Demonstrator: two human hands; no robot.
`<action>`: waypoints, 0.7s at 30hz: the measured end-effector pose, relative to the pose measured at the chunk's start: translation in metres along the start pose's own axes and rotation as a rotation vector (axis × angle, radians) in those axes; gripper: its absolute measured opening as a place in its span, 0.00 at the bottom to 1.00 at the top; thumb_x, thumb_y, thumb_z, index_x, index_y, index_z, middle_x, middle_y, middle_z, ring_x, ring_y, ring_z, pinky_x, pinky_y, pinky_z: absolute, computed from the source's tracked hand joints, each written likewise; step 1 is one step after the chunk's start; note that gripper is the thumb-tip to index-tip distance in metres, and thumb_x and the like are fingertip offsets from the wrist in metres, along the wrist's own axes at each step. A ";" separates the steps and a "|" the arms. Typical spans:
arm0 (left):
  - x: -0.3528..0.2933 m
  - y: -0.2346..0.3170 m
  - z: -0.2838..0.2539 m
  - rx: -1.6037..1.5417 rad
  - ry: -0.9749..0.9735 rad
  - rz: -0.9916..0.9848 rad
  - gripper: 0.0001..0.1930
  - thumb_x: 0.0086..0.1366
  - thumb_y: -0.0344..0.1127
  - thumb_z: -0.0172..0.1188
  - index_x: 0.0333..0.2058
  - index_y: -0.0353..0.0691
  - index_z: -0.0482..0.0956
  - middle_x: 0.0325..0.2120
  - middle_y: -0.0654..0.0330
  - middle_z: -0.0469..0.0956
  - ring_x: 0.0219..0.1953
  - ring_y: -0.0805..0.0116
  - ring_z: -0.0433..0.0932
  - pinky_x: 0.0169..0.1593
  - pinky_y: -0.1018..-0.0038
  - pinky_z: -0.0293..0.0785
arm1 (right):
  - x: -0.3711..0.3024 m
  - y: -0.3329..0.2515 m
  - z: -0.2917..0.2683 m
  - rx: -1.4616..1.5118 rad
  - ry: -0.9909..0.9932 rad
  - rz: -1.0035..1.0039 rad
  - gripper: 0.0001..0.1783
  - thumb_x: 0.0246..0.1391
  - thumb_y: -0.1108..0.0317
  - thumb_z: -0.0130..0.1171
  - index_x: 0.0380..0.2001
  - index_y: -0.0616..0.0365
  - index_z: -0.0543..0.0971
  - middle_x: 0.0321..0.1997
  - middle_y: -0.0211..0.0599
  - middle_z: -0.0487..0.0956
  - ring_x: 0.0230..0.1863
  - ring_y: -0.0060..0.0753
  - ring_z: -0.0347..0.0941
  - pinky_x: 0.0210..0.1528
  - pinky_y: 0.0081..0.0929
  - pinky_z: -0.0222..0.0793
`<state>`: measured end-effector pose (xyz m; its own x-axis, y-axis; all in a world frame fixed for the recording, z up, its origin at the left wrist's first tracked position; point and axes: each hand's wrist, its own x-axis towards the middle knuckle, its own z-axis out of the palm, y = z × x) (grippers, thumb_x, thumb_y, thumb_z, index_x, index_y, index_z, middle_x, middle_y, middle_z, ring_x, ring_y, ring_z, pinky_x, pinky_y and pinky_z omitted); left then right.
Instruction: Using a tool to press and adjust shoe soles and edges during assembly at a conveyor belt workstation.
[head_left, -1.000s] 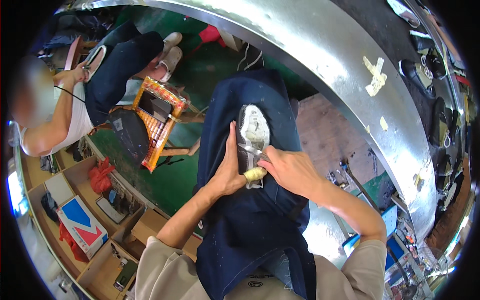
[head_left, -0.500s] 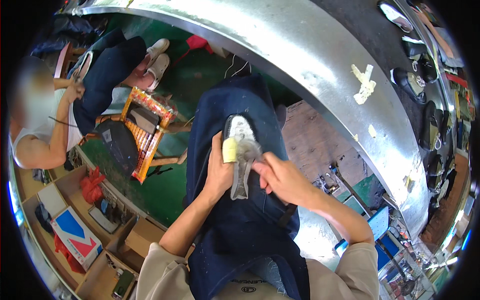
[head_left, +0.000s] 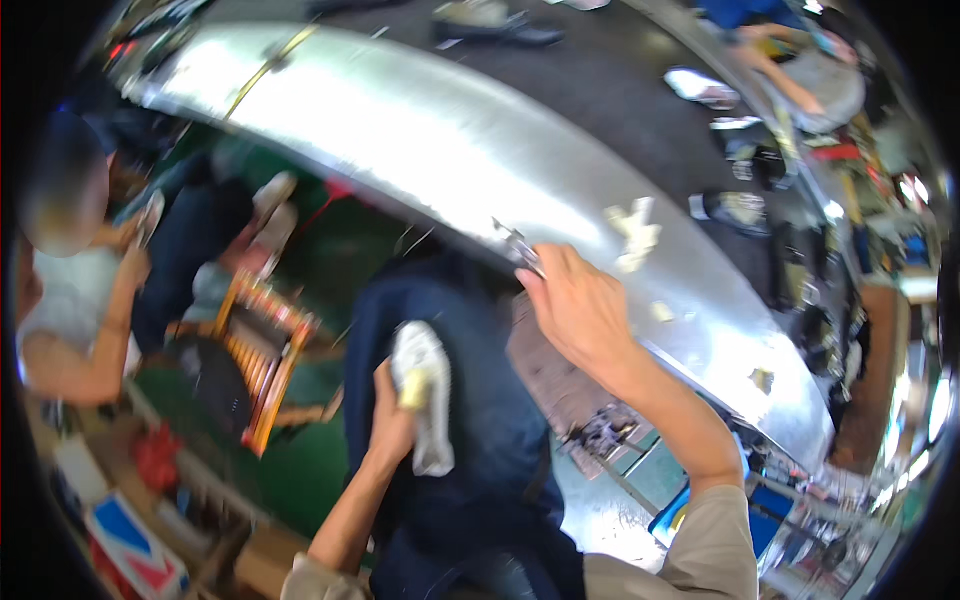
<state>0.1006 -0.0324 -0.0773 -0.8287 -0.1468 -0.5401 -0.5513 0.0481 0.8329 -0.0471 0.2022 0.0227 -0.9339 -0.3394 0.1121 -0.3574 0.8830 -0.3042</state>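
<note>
My left hand [head_left: 392, 420] is closed on the side of a pale shoe upper [head_left: 432, 440], which rests on the dark blue apron [head_left: 490, 400] over my lap. A yellow wrap [head_left: 413, 388] shows on a finger of that hand and lies over the shoe upper. My right hand [head_left: 580, 300] is over the near edge of the metal bench [head_left: 400, 130], apart from the shoe upper. Its thumb and fingers are closed on a small silvery metal tool [head_left: 518, 250]; blur hides its exact kind.
Dried pale glue [head_left: 636, 235] sticks to the bench. Beyond it, a dark belt [head_left: 600, 110] carries several shoes. At left a co-worker [head_left: 85, 310] sits near a bamboo chair [head_left: 265, 350]. Boxes [head_left: 135, 545] stand at lower left, and a person [head_left: 815, 85] is at far right.
My right hand has left the shoe upper and moved up and away to the bench edge, where it grips the metal tool. My left hand keeps the shoe upper; the whole view has shifted.
</note>
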 end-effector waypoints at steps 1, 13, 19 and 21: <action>0.009 -0.034 -0.012 -0.283 0.036 0.085 0.29 0.78 0.50 0.49 0.68 0.36 0.61 0.59 0.50 0.74 0.55 0.58 0.79 0.58 0.68 0.76 | 0.015 0.005 -0.007 -0.035 0.050 0.010 0.14 0.63 0.61 0.63 0.45 0.56 0.76 0.40 0.44 0.81 0.35 0.50 0.80 0.34 0.44 0.74; 0.114 0.142 0.057 -0.346 -0.290 0.390 0.37 0.79 0.62 0.39 0.75 0.41 0.54 0.68 0.48 0.67 0.67 0.59 0.70 0.69 0.65 0.66 | 0.003 0.014 -0.013 1.752 -0.539 0.457 0.41 0.69 0.33 0.47 0.70 0.54 0.65 0.52 0.37 0.84 0.45 0.35 0.85 0.39 0.31 0.84; 0.158 0.180 0.050 0.247 -0.080 0.861 0.32 0.67 0.24 0.56 0.69 0.36 0.63 0.61 0.43 0.73 0.61 0.47 0.75 0.65 0.61 0.68 | 0.163 0.152 -0.038 0.787 0.231 0.632 0.38 0.59 0.33 0.60 0.48 0.63 0.80 0.35 0.36 0.85 0.26 0.28 0.83 0.24 0.22 0.70; 0.168 0.188 0.054 0.358 -0.010 0.942 0.31 0.59 0.25 0.63 0.63 0.35 0.71 0.53 0.44 0.77 0.53 0.42 0.77 0.58 0.57 0.72 | 0.200 0.244 -0.014 0.531 0.407 0.527 0.37 0.61 0.41 0.61 0.59 0.65 0.76 0.41 0.40 0.87 0.35 0.32 0.86 0.38 0.28 0.78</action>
<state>-0.1479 0.0056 -0.0177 -0.9418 0.1120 0.3169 0.3332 0.4348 0.8366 -0.3209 0.3543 -0.0154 -0.9428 0.3064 0.1316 0.0793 0.5893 -0.8040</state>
